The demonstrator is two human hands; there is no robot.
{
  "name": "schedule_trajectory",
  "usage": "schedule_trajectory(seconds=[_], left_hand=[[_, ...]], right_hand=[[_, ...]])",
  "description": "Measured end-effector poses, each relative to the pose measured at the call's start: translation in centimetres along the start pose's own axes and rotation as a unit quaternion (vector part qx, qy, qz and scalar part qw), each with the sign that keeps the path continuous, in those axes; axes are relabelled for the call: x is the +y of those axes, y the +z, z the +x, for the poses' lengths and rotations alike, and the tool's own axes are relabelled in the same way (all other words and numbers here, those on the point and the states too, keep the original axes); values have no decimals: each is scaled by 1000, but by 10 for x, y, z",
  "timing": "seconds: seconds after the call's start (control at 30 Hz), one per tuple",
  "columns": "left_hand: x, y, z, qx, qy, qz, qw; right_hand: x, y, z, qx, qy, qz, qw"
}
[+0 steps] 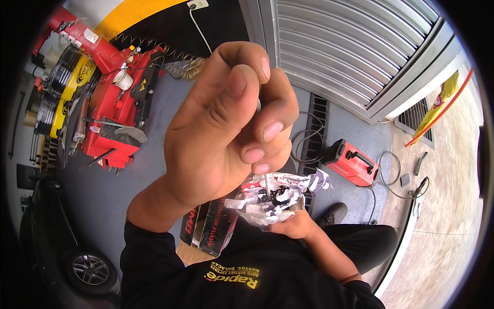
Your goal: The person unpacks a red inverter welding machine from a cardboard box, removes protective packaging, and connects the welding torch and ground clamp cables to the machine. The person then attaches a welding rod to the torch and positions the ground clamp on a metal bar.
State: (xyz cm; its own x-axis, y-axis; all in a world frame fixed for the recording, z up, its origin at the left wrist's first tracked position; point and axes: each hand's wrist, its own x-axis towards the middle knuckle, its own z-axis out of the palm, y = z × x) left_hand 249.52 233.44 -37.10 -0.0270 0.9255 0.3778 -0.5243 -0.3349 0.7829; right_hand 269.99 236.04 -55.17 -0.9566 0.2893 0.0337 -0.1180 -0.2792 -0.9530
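My left hand [226,118] is raised large and close in front of me, its fingers curled in. A thin pale stick [267,185] comes out below its little finger and points down to the package; the rest of it is hidden inside the fingers. Lower down, my right hand [292,224] grips a crumpled white, dark and red plastic wrapper [252,208] from beneath. The wrapper is torn wide at the top. Small shiny black round pieces [280,194] lie in it, and the stick's lower end is at them.
A black and red carton [218,229] stands by my legs. To the right are a red welding machine [352,162] with loose cables, a floor grate [315,129] and a metal shutter [345,46]. At left stand a red workshop machine [116,98] and a dark car [67,257].
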Motion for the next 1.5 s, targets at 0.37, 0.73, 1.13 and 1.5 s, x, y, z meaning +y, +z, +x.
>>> schedule_trajectory(seconds=[0.37,0.73,1.13,1.5], left_hand=[[-1,-7,0,-46,50,58,996],[-2,2,-10,-41,66,135,988],[-4,-14,-42,-77,-3,532,843],[3,-5,-28,-128,-70,647,748]], right_hand=[[2,-2,2,-6,0,-61,998],[5,0,6,-14,5,-29,999],[2,-7,6,22,18,22,999],[5,-7,7,21,30,19,999]])
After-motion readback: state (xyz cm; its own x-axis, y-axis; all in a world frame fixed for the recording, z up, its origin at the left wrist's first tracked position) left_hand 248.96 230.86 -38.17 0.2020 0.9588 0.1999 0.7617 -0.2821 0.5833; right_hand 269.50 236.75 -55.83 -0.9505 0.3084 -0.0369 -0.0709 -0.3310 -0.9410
